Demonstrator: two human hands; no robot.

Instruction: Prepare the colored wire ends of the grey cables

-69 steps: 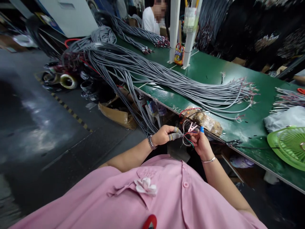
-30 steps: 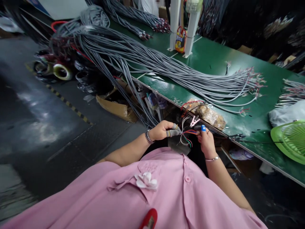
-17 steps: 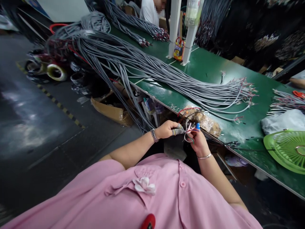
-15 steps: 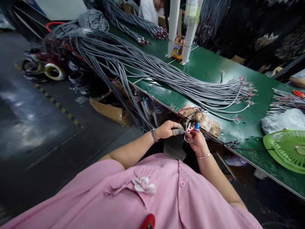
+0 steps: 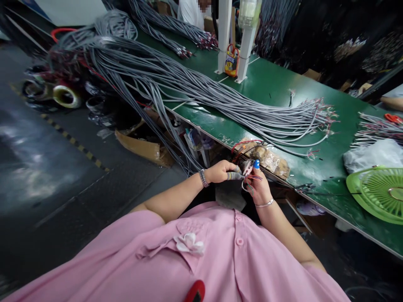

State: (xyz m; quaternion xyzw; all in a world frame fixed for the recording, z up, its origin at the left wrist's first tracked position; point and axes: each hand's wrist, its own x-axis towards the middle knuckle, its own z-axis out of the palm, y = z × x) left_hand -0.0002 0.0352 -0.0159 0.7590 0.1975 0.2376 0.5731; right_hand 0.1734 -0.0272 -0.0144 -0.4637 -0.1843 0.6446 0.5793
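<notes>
My left hand (image 5: 222,171), with grey coverings on some fingers, is closed on the end of a grey cable. Thin coloured wires (image 5: 252,178), red, white and green among them, fan out from that end into my right hand (image 5: 260,187). A blue cover sits on my right thumb, and the fingers are pressed together on the wires. Just beyond my hands, a lumpy taped brown block (image 5: 271,159) rests at the table's edge. A large bundle of grey cables (image 5: 217,94) with bared coloured ends lies across the green table (image 5: 277,90).
A green fan (image 5: 379,193), a plastic bag (image 5: 374,156) and orange-handled scissors (image 5: 393,118) are at the right. White posts (image 5: 224,37) stand on the table. A cardboard box (image 5: 143,149) and tape rolls (image 5: 66,96) are at the left. Another person (image 5: 190,12) is at the back.
My right hand has shifted slightly left and down. The white wires that stood up between my hands are now bent or pressed near my right thumb. The whole view has shifted slightly.
</notes>
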